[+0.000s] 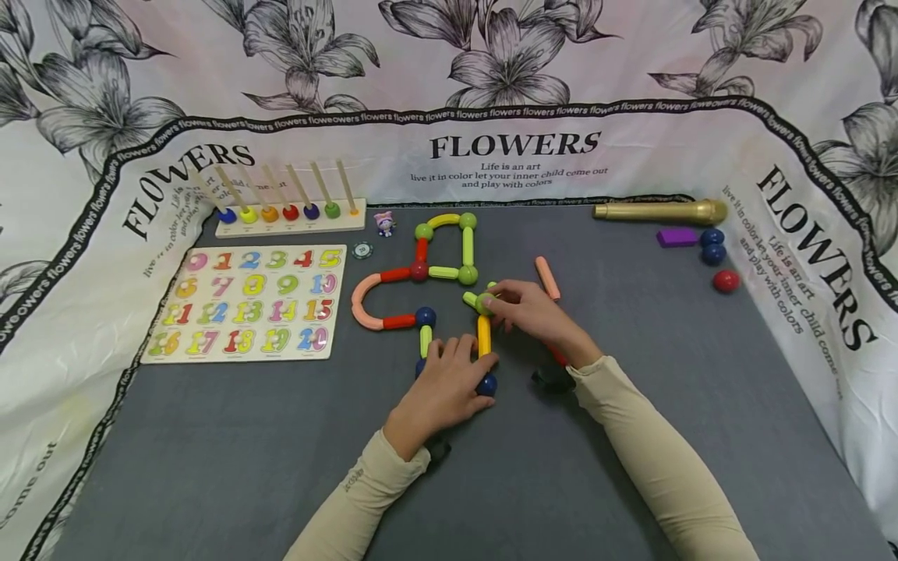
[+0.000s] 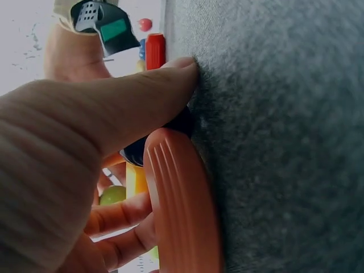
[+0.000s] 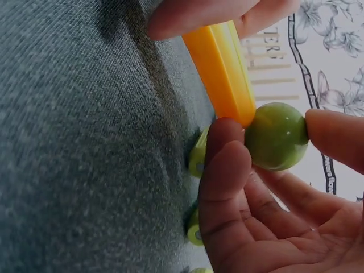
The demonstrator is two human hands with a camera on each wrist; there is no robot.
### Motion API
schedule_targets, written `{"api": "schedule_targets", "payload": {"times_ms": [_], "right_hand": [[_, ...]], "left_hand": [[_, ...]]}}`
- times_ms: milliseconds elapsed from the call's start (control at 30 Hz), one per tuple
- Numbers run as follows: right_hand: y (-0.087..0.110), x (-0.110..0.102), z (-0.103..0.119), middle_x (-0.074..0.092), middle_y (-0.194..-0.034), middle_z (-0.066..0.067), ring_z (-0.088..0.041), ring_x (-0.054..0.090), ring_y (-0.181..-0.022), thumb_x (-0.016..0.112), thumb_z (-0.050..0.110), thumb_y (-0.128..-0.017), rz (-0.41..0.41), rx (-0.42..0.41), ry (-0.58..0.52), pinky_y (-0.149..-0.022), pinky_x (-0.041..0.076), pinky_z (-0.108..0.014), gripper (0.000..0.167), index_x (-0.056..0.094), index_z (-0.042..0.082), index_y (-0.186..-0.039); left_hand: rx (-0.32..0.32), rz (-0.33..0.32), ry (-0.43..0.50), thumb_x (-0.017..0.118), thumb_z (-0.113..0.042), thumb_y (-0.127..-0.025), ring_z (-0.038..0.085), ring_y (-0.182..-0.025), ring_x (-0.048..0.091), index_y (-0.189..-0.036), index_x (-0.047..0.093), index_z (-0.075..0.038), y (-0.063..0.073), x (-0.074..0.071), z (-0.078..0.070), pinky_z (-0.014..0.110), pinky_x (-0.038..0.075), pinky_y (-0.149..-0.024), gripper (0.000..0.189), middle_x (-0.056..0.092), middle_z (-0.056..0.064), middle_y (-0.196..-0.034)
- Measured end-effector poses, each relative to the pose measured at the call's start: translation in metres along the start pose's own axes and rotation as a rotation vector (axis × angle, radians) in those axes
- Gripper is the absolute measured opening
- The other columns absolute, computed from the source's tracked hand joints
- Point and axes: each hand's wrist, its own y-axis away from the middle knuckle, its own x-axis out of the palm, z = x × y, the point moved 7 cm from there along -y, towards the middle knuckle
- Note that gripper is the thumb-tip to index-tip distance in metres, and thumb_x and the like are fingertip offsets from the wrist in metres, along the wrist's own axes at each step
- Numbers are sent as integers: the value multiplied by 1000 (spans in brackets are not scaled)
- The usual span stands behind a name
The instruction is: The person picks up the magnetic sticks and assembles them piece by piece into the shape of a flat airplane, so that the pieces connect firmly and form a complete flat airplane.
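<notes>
My right hand (image 1: 529, 313) pinches a green ball (image 3: 277, 136) between thumb and fingers. The ball touches the upper end of a yellow stick (image 3: 224, 74). At the stick's lower end, my left hand (image 1: 445, 386) holds a dark blue ball (image 1: 486, 384) between thumb and index finger. An orange curved piece (image 2: 182, 205) runs from that ball under the left hand, mostly hidden in the head view. Short light green sticks (image 1: 470, 298) lie by the green ball. The joined figure of sticks and balls continues to a red ball (image 1: 418, 270) and a salmon curve (image 1: 364, 302).
A number board (image 1: 238, 360) and a peg stand (image 1: 302, 226) lie on the left. A salmon stick (image 1: 547, 277) lies beyond the right hand. On the far right are a gold microphone (image 1: 652, 211), a purple block (image 1: 677, 238), blue balls (image 1: 713, 254) and a red ball (image 1: 726, 281).
</notes>
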Motion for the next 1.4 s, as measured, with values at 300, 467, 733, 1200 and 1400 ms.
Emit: {"api": "schedule_targets", "payload": {"times_ms": [300, 467, 733, 1200, 1400], "right_hand": [[-6, 6, 2, 73, -103, -14, -32, 70, -82, 63, 26, -110, 13, -11, 60, -70, 55, -41, 33, 71, 1, -131], [-10, 5, 7, 69, -86, -8, -22, 65, -68, 58, 30, -113, -35, -50, 286, -66, 51, -36, 31, 75, 4, -113], [-22, 1, 16, 52, -64, -2, -16, 43, -51, 58, 14, -110, -111, -113, 490, -53, 37, -33, 28, 75, -4, -123], [-52, 22, 33, 71, -106, -16, -33, 54, -97, 70, 16, -98, 14, -98, 753, -93, 42, -48, 25, 79, -2, -114], [-58, 34, 33, 62, -96, -14, -33, 48, -92, 74, 15, -96, 4, 10, 909, -77, 43, -41, 15, 76, 2, -103]], "left_hand": [[-13, -9, -3, 84, -55, -91, 30, -112, 52, -144, 65, -21, 2, 1, -1, 49, 39, -95, 66, 55, 12, -128], [-18, -12, -6, 85, -55, -90, 29, -110, 53, -143, 65, -21, 2, 1, 0, 49, 39, -94, 67, 56, 11, -124], [-20, 4, -6, 83, -55, -91, 30, -114, 52, -143, 66, -21, 3, 2, 0, 52, 39, -99, 65, 58, 11, -126], [-265, -351, 269, 73, -26, -104, 33, -97, 63, -119, 74, -3, 26, -39, 71, 53, 48, -89, 28, 70, 12, -104], [-431, -361, 439, 71, -20, -104, 17, -64, 53, -109, 73, -2, 36, -29, 105, 33, 44, -61, 19, 60, 1, -76]]}}
